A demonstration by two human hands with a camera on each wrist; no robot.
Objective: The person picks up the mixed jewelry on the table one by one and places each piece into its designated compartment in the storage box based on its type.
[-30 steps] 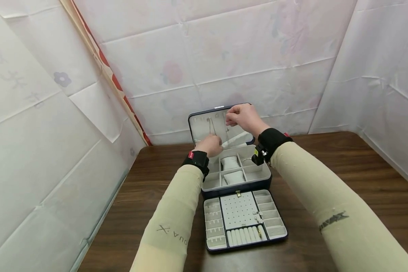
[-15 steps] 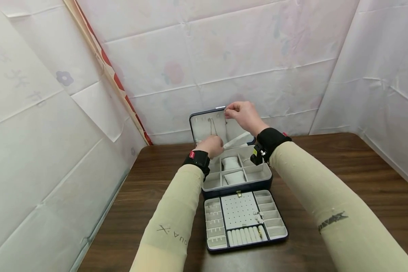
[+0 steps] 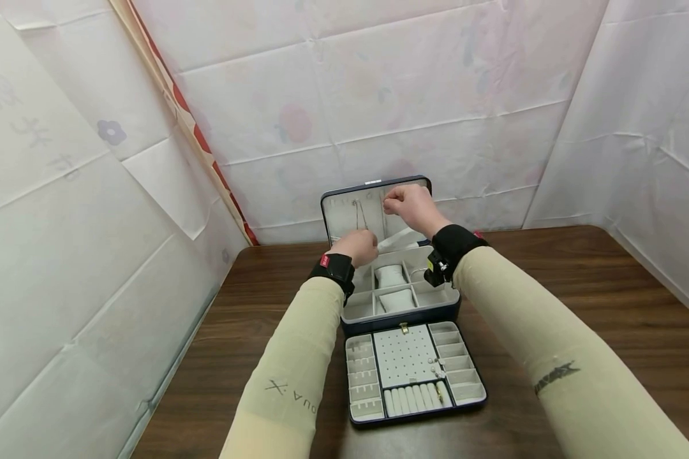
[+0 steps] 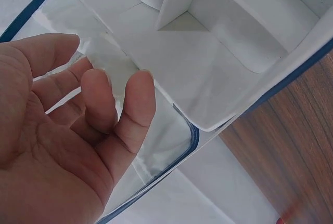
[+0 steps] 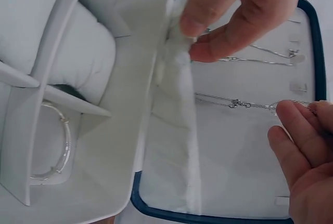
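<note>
Hanging a necklace inside the lid of a jewellery box

The right hand (image 3: 409, 203) fingers (image 5: 291, 125) pinch the top of a thin necklace (image 5: 234, 102) at the lid (image 3: 344, 210) hooks; the left hand (image 3: 357, 245) fingers (image 5: 218, 5) pinch the elastic lid pocket (image 5: 174, 78) open beneath it. Around them: open jewellery box (image 3: 399, 290), tray (image 3: 413, 373), desk (image 3: 580, 287). Risk, as I judge it: the chain slips its hook or tangles with its neighbour if the pocket snaps shut.

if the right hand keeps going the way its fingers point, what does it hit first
Most likely the padded inside of the open lid of the jewellery box. The right hand is up at the lid's top edge, its fingers at a thin necklace chain lying against that lining. Depth is unclear, so the chain may come first.
</note>
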